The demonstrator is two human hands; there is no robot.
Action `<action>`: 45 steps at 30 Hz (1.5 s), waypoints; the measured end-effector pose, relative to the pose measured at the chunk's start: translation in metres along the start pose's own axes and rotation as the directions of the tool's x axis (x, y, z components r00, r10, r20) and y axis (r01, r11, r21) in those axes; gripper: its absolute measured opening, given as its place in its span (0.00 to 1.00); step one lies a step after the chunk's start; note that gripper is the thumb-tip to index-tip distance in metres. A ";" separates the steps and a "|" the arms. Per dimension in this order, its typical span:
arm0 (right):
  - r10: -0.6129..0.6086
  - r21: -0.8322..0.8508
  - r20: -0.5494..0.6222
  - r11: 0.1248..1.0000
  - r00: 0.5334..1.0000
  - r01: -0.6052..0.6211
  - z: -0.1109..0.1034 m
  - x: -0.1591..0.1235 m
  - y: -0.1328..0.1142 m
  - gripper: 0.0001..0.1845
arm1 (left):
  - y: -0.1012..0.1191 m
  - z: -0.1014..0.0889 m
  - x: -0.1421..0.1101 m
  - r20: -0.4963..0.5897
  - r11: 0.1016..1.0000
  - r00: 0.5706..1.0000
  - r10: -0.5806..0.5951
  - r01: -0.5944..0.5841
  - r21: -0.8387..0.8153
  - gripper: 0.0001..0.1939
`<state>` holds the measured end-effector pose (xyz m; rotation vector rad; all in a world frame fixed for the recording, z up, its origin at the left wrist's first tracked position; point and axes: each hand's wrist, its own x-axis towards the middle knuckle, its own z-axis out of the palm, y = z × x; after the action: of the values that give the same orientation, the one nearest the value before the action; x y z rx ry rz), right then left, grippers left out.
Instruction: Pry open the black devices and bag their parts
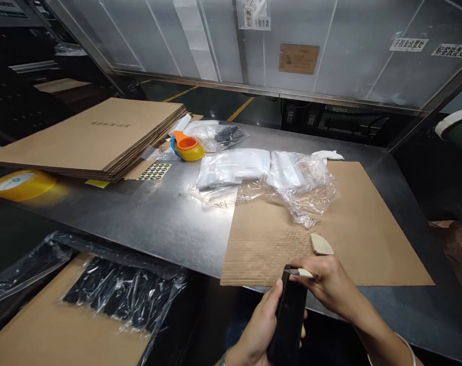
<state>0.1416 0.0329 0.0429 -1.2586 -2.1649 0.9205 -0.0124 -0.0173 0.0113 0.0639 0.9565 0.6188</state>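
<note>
My left hand is wrapped round a long black rectangular piece, held tilted upward near the table's front edge. Pinched in my right hand is a small tool with a white end and a greyish flat part; its exact kind is unclear. The tool touches the top end of the black piece. Just beyond my right hand, a cream-coloured wedge-shaped block lies on a flat cardboard sheet. Behind it are clear plastic bags with white contents, partly on the sheet.
Stacked flat cardboard occupies the table's left, with a yellow tape roll at its front edge. An orange and yellow tape dispenser and a sticker sheet lie nearby. Below left, an open box holds plastic-wrapped black pieces.
</note>
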 end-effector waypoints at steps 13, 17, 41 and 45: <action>0.312 0.148 -0.125 0.945 0.942 -0.293 0.015 -0.013 0.010 0.14 | 0.008 -0.001 0.002 -0.029 0.989 0.997 0.075 -0.078 -0.122 0.27; 0.408 0.155 0.065 0.897 0.911 -0.413 0.037 -0.039 0.003 0.12 | 0.012 -0.001 0.003 -0.128 0.974 0.978 0.165 -0.182 -0.136 0.27; 0.555 0.542 0.058 0.680 0.830 -0.493 0.027 -0.016 0.022 0.21 | 0.004 -0.004 0.007 -0.056 0.996 0.996 0.075 -0.077 -0.047 0.26; 0.537 0.525 0.142 0.672 0.832 -0.523 0.027 -0.022 0.014 0.21 | 0.004 -0.002 0.008 -0.073 0.993 0.991 0.110 -0.112 -0.028 0.26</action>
<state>0.1417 0.0098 0.0137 -1.5887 -1.3305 1.6068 -0.0126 -0.0106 0.0052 0.0672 1.0164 0.7431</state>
